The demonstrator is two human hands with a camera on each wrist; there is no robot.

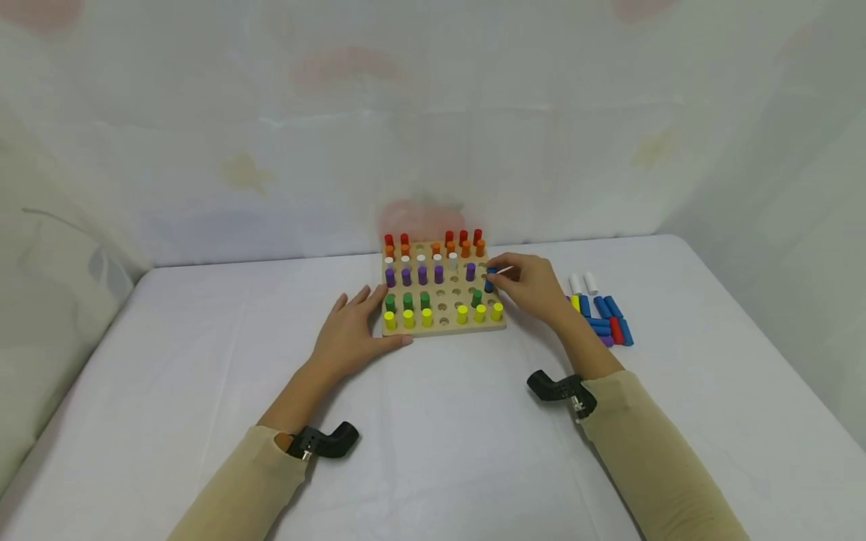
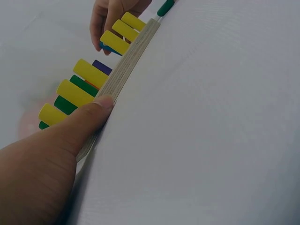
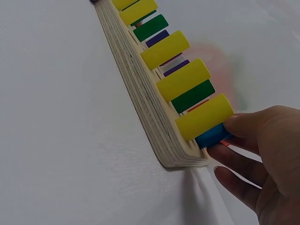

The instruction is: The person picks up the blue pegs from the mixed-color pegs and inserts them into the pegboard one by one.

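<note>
Left hand (image 1: 352,330) flat against pegboard (image 1: 443,324), right hand (image 1: 534,289) pinching blue peg (image 1: 489,284)

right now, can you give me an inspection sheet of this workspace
surface: table under a white cloth.
job's things: wooden peg board with coloured pegs standing in its holes; blue peg at the board's right edge.
clutter: loose pegs lying right of the board.
hands: left hand rests flat against the board's left edge; right hand pinches the blue peg.
cables: nothing seen.
surroundings: pale cloth backdrop.
</note>
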